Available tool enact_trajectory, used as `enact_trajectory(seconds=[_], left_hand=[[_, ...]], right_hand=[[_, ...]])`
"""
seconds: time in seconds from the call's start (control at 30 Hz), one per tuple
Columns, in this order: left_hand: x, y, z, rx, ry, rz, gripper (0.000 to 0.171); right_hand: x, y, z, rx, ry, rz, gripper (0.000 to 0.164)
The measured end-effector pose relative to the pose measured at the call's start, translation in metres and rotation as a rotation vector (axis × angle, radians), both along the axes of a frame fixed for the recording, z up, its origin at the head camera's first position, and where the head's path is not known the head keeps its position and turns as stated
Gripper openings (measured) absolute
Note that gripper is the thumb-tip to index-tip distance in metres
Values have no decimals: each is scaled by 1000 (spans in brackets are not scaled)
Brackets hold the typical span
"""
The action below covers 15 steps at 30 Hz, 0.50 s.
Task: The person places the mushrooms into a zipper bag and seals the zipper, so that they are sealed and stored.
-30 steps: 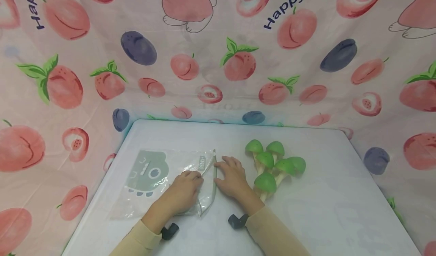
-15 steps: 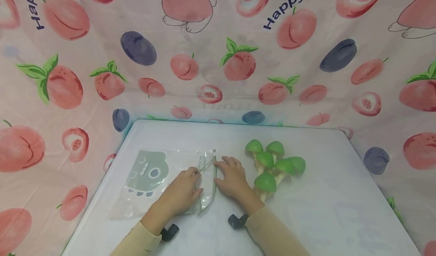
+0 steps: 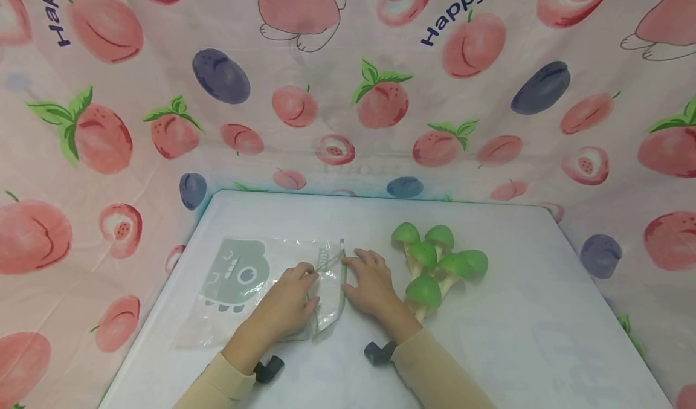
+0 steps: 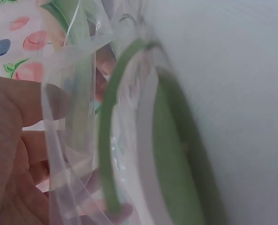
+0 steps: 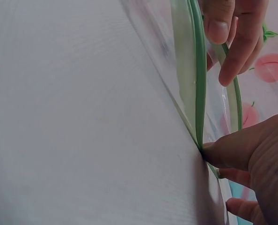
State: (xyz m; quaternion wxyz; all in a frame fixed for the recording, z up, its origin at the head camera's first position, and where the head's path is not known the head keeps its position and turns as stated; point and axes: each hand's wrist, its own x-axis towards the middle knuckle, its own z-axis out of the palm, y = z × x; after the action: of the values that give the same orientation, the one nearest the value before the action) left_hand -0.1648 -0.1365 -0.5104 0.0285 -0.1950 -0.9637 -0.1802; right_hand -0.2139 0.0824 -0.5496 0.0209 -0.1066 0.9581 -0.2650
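A clear plastic zip bag point(image 3: 196, 327) with a green monster print lies flat on the white table, its green-stripped mouth facing right. My left hand point(image 3: 288, 300) is at the mouth, thumb and fingers spread along the upper lip, which is folded back. In the left wrist view the thumb tip point(image 4: 31, 98) shows through clear film. My right hand point(image 3: 372, 285) touches the lower lip's green strip point(image 5: 199, 93) with its thumb and fingertips, holding it against the table. Between the two strips the bag gapes. The left fingertips' contact with the film is partly hidden.
Several green-capped toy mushrooms point(image 3: 424, 255) with pale stems lie in a cluster just right of my right hand. Fruit-patterned cloth point(image 3: 337, 95) hangs behind and on both sides of the table point(image 3: 544, 336).
My left hand has shifted slightly left and its thumb has spread from the fingers, with the upper lip folded further back. The right hand and mushrooms have stayed in place.
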Motion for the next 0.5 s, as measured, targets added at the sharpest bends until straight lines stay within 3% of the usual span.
enact_trajectory(seconds=[0.5], left_hand=[[-4,-5,6,-2,20,7,48]], right_hand=[[0,1,-2,-4,3,-6,55]])
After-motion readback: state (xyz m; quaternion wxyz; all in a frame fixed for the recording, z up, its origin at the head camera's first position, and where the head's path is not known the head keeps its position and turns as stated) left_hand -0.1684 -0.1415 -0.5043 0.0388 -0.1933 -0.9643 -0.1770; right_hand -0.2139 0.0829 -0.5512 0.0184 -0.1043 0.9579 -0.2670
